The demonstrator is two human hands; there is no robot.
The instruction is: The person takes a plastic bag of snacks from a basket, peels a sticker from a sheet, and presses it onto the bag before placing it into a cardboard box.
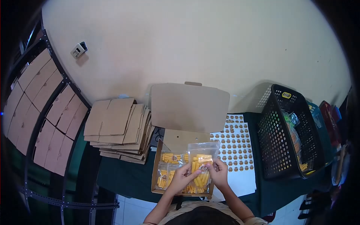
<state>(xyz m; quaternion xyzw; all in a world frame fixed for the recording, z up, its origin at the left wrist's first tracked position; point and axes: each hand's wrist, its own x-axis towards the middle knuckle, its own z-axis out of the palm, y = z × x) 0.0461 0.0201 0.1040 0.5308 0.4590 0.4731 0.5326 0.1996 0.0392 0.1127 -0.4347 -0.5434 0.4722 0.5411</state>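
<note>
Both hands hold one clear zip bag (200,180) of yellow sticks with a small round brown label on its front. My left hand (182,179) grips its left side, thumb on the front. On its right side is my right hand (219,173), its thumb beside the label. The bag is held over an open cardboard box (154,176), whose lid (190,107) stands raised at the back. Inside the box, partly hidden by my hands, lie more bags of yellow sticks (163,180).
Flattened cardboard boxes (112,122) are stacked on the left. Label sheets (240,146) lie right of the box. A black perforated basket (275,140) holding packets stands further right. Shelves with cardboard boxes (52,146) are at far left.
</note>
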